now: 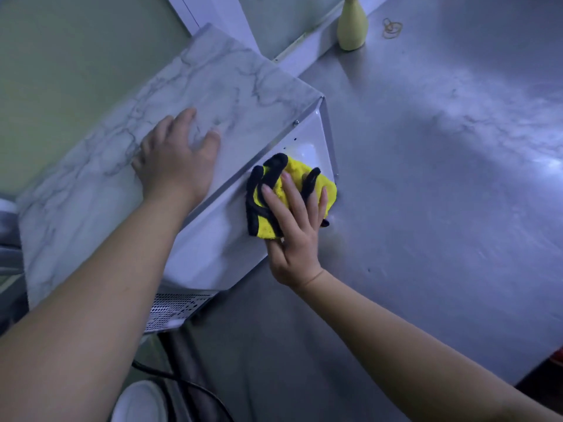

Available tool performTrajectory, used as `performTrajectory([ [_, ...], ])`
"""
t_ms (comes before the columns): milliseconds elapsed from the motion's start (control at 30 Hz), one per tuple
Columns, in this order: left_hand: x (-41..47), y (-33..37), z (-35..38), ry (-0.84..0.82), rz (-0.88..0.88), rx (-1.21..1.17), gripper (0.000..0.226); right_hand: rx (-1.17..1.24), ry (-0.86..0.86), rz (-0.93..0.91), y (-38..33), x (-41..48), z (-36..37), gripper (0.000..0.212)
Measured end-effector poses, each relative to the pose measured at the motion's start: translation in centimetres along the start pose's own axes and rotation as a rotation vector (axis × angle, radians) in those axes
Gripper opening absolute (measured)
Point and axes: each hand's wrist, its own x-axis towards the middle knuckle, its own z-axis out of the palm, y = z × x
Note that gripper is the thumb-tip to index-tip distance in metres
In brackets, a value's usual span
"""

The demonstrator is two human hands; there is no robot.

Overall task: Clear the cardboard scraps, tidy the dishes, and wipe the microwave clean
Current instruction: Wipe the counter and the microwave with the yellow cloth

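Head camera: left hand (175,161), spread flat, braces the microwave (231,86); straight-fingered right hand (294,236), pressing the yellow cloth (297,167) to its side, should wipe in overlapping strokes.

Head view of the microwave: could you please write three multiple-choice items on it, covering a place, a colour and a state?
1. Where on the microwave is the cloth pressed? A) marbled top B) white side C) door
2. What colours is the cloth? A) red and white B) yellow and black C) plain blue
3. How does the left hand lie? A) flat on the top B) clenched in a fist C) gripping the cloth
Answers: 1 B, the right hand presses it there; 2 B, yellow with black bands; 3 A, fingers spread on the marbling.
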Motion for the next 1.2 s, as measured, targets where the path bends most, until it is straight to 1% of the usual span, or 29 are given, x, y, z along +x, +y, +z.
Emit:
performTrajectory([
  [100,-0.1,0.0,-0.1,0.004,-0.003,0.009,0.063,0.0,-0.107,-0.069,2.5,-2.9,0.8,0.071],
  [133,-0.1,0.0,0.0,0.003,-0.003,0.009,0.063,0.011,-0.14,-0.063,3.6,-3.8,0.8,0.069],
  [167,-0.2,0.1,0.0,0.0,-0.004,0.002,0.064,0.026,-0.174,-0.012,4.5,-4.8,0.6,0.068],
  [200,-0.2,0.1,0.0,-0.004,-0.006,-0.006,0.065,0.059,-0.21,0.097,5.0,-5.8,0.3,0.068],
  [267,-0.2,0.1,0.0,-0.006,-0.01,-0.016,0.066,0.232,-0.244,0.45,4.7,-7.1,-0.2,0.073],
  [333,-0.2,0.1,0.0,-0.004,-0.012,-0.017,0.066,0.43,-0.175,0.808,3.3,-7.0,0.0,0.073],
  [400,-0.1,0.2,-0.1,-0.002,-0.011,-0.016,0.065,0.545,-0.085,1.065,1.9,-5.2,0.5,0.062],
  [467,-0.1,0.3,-0.1,-0.006,-0.01,-0.017,0.065,0.696,-0.039,1.308,1.4,-3.6,0.3,0.041],
  [500,-0.1,0.3,-0.1,-0.003,-0.009,-0.016,0.065,0.768,-0.037,1.419,1.4,-3.1,-0.2,0.032],
  [567,-0.1,0.3,-0.2,0.002,-0.01,-0.016,0.065,0.854,-0.06,1.602,1.2,-2.7,-1.7,0.024],
  [633,-0.2,0.3,-0.2,-0.002,-0.012,-0.021,0.065,0.92,-0.125,1.706,0.9,-3.0,-4.0,0.024],
  [667,-0.2,0.3,-0.2,-0.003,-0.013,-0.023,0.065,0.978,-0.159,1.72,0.6,-3.0,-5.2,0.028],
  [700,-0.2,0.3,-0.2,-0.003,-0.013,-0.025,0.065,1.04,-0.186,1.705,0.4,-2.8,-6.3,0.035],
  [767,-0.3,0.3,-0.1,-0.002,-0.014,-0.03,0.064,1.102,-0.185,1.604,0.3,-1.4,-8.6,0.044],
  [833,-0.2,0.3,-0.1,0.003,-0.016,-0.034,0.062,1.075,-0.12,1.436,0.5,1.0,-10.2,0.04],
  [900,-0.2,0.3,0.0,0.006,-0.014,-0.032,0.062,0.933,-0.021,1.2,0.7,3.7,-11.1,0.028],
  [967,-0.1,0.3,0.0,0.007,-0.009,-0.028,0.062,0.722,0.045,0.933,0.5,6.4,-10.9,0.018],
  [1000,-0.1,0.3,0.0,0.005,-0.007,-0.029,0.062,0.649,0.064,0.809,0.4,7.5,-10.3,0.021],
  [1067,-0.2,0.3,-0.1,0.004,-0.003,-0.026,0.062,0.556,0.059,0.589,-0.4,8.6,-8.0,0.042],
  [1133,-0.1,0.3,-0.1,0.005,0.002,-0.02,0.062,0.469,0.043,0.496,-1.5,8.5,-5.3,0.058],
  [1200,-0.2,0.4,-0.2,0.007,0.003,-0.015,0.061,0.358,0.045,0.415,-2.4,7.0,-3.6,0.063],
])
